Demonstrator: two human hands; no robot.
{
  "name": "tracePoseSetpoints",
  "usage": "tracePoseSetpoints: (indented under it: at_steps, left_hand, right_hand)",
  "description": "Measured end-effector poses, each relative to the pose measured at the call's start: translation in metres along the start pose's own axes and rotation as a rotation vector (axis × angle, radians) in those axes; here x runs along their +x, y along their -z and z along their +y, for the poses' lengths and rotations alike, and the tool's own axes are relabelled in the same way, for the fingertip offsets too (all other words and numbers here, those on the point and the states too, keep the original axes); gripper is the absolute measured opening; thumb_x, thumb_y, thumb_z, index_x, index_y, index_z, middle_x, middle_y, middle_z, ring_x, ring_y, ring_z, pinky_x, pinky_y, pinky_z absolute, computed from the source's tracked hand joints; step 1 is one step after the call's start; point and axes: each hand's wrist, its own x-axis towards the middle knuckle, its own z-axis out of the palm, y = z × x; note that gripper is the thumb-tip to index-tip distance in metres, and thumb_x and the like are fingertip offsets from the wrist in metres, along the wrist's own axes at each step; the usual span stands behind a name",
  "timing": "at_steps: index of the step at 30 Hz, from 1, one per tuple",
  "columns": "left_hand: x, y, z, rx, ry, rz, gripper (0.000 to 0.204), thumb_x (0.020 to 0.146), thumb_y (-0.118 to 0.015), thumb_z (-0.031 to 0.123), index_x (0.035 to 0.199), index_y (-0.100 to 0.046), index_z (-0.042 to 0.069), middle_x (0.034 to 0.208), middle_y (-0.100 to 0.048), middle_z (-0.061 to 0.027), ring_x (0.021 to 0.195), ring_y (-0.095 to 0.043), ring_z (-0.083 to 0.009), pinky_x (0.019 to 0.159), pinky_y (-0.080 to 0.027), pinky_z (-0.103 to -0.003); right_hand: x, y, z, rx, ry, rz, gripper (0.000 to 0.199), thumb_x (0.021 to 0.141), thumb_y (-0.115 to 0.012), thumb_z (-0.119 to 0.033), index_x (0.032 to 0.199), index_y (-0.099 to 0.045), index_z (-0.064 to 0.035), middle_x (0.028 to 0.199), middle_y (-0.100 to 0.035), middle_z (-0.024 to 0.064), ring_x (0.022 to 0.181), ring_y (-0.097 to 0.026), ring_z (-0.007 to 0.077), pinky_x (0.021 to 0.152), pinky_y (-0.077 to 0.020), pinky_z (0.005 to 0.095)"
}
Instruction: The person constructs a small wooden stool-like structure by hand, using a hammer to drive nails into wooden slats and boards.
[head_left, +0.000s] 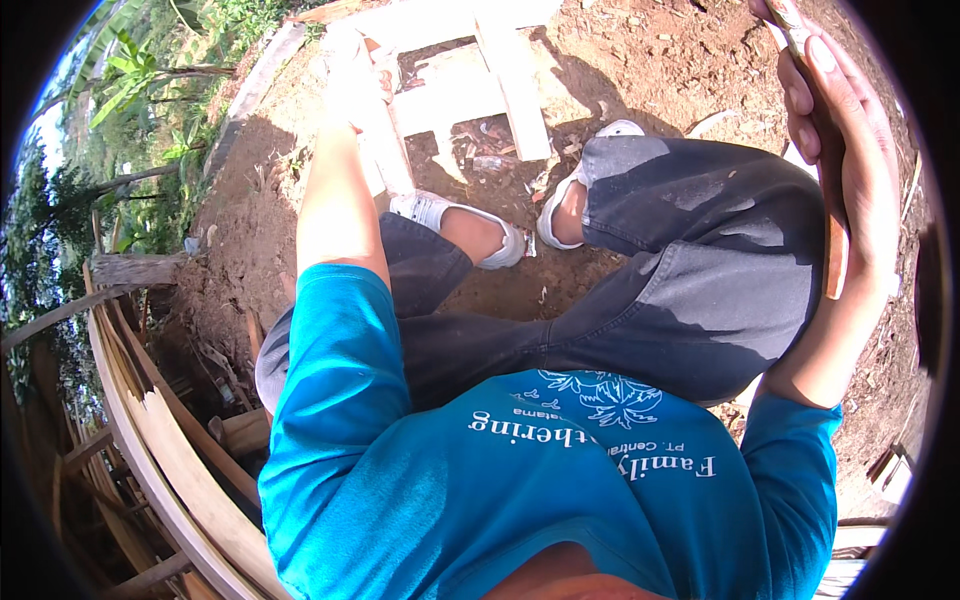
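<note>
Wooden frame [470, 75], pale planks, lies on dirt [650, 60] at top centre of frame. Left hand [355, 60] rests on its left plank, overexposed, can't tell grip. Right hand [840, 140], upper right, curls round a brown wooden-handled tool [835, 255]. Knees w/ dark trousers [700, 260] mid-frame.

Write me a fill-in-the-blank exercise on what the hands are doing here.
1. The right hand grips a tool with a ____ handle.
2. The left hand rests on a pale ____ frame lying on the dirt.
3. The person wears a ____ shirt and dark trousers.
4. Both feet are in ____ shoes.

Missing words: wooden; wooden; blue; white
</note>
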Motion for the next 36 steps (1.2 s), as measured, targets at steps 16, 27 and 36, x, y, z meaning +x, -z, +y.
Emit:
tracePoseSetpoints:
  at_steps: [16,27,36]
  left_hand:
    - [-0.045,-0.021,-0.002,-0.077,-0.187,0.059,0.044,0.105,-0.052,0.05,0.126,-0.054,0.011,0.096,-0.059,-0.0086,0.083,-0.057,-0.021,0.069,-0.05,-0.033]
    - [-0.101,0.017,-0.092,-0.286,-0.198,0.243,0.045,0.107,-0.05,0.048,0.13,-0.052,0.01,0.11,-0.059,-0.0111,0.1,-0.06,-0.0246,0.08,-0.055,-0.036]
    - [-0.139,-0.017,-0.2,-0.627,-0.206,0.33,0.049,0.107,-0.049,0.047,0.137,-0.049,0.008,0.128,-0.055,-0.0143,0.122,-0.058,-0.0295,0.096,-0.057,-0.041]
  right_hand:
    - [-0.006,-0.005,-0.019,0.177,0.101,0.017,0.029,0.102,-0.063,-0.033,0.108,-0.064,-0.0045,0.072,-0.055,-0.003,0.056,-0.049,0.0042,0.049,-0.0382,0.0194]
    - [0.008,-0.007,-0.005,-0.106,0.088,-0.082,0.027,0.097,-0.069,-0.034,0.093,-0.061,-0.008,0.07,-0.053,-0.0029,0.057,-0.048,0.0062,0.051,-0.039,0.0242]
    - [0.114,-0.131,0.079,-0.899,0.077,-0.57,0.06,0.091,-0.072,-0.054,0.11,-0.06,0.002,0.096,-0.066,0.013,0.086,-0.066,0.0206,0.073,-0.0512,0.0375]
